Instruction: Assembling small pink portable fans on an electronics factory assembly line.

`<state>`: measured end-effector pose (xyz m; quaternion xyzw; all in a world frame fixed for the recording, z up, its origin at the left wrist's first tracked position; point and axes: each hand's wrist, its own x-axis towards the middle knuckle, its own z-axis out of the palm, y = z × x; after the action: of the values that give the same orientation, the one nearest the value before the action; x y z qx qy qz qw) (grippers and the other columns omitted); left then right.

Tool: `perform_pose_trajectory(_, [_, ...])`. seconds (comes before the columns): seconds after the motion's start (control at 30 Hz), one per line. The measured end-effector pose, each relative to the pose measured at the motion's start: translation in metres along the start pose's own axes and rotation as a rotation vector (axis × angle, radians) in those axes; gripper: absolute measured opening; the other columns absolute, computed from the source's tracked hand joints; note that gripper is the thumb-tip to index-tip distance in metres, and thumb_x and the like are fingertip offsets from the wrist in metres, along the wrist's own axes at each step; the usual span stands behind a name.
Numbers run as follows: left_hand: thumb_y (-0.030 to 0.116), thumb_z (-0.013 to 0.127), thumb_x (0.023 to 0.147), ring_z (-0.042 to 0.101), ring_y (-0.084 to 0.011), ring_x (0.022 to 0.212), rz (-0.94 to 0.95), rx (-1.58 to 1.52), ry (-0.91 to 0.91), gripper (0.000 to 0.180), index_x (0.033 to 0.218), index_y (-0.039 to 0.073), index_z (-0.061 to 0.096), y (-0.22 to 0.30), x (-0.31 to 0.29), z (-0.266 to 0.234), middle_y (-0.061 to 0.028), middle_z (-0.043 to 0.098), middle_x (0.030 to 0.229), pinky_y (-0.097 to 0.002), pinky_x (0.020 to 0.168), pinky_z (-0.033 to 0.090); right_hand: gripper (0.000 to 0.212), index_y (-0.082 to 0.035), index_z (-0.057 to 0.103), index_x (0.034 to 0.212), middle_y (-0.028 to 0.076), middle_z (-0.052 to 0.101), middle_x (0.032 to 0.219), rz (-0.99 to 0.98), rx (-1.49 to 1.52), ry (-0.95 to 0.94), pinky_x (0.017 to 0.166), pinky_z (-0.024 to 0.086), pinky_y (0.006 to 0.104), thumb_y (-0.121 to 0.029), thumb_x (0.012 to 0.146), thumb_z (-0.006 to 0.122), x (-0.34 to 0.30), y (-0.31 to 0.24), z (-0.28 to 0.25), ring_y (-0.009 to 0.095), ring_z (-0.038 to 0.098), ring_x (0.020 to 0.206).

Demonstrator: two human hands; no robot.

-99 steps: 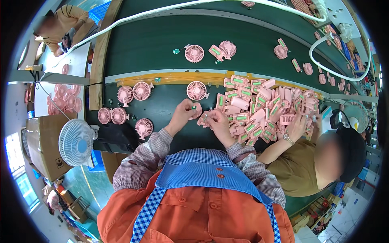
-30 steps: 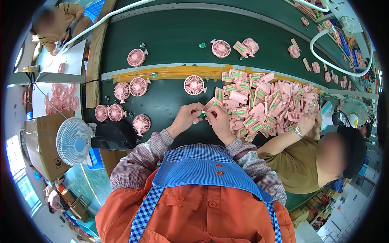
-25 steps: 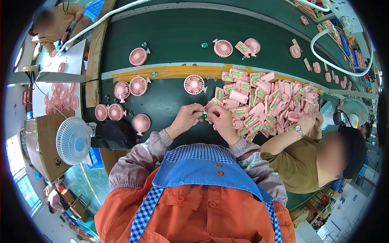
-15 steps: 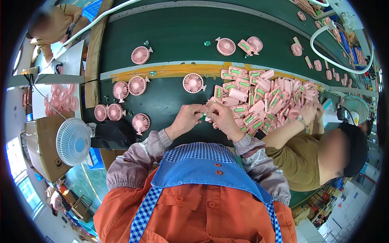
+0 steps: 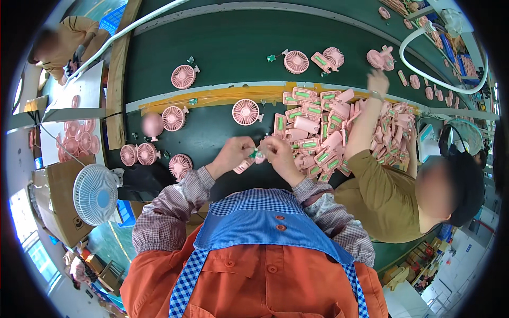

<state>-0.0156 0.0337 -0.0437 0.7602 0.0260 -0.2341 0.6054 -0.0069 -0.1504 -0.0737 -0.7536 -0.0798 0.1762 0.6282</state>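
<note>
Just in front of my blue apron, my two hands are held close together over the near edge of the dark green bench. My left hand [image 5: 232, 157] pinches a small green circuit board [image 5: 253, 153] beside a pink plastic handle [image 5: 243, 166]. My right hand [image 5: 281, 160] has its fingertips closed on a small pale pink part [image 5: 260, 158] at the board's right; its exact shape is hidden. Beyond my hands, a round pink fan head [image 5: 246, 112] lies on the bench. A heap of pink handle shells [image 5: 306, 124] with green strips rises right of my right hand.
Several pink fan heads [image 5: 173, 118] lie at the left. A yellow-taped ledge [image 5: 222, 97] divides the bench from the green belt [image 5: 233, 58], which carries more fans. At right, a co-worker's arm [image 5: 366, 130] reaches over the heap. A white desk fan [image 5: 95, 194] stands at left.
My hands have moved slightly left and apart, and the pink handle now shows below the board. The co-worker's hand has gone from the heap to a fan on the belt.
</note>
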Motion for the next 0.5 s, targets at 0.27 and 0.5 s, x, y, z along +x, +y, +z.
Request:
perform_pose_trajectory(0.27, [0.002, 0.055, 0.085, 0.054, -0.0060, 0.061, -0.044, -0.313, 0.200, 0.009, 0.079, -0.004, 0.058, 0.016, 0.044, -0.059, -0.0034, 0.060, 0.068, -0.0217, 0.053, 0.044, 0.017, 0.000, 0.061, 0.093, 0.007, 0.055, 0.084, -0.101, -0.357, 0.118, 0.063, 0.046, 0.0232, 0.008, 0.080, 0.052, 0.018, 0.046, -0.058, 0.014, 0.055, 0.076])
perform_pose_trajectory(0.5, [0.000, 0.054, 0.084, 0.052, -0.0076, 0.055, 0.163, -0.309, 0.398, 0.007, 0.082, -0.005, 0.057, 0.061, 0.118, -0.081, -0.0027, 0.056, 0.065, -0.0202, 0.049, 0.041, 0.019, -0.005, 0.061, 0.092, 0.011, 0.052, 0.087, -0.310, -0.773, -0.088, 0.076, 0.044, 0.0374, -0.001, 0.073, 0.056, 0.024, 0.067, -0.056, 0.030, 0.053, 0.084])
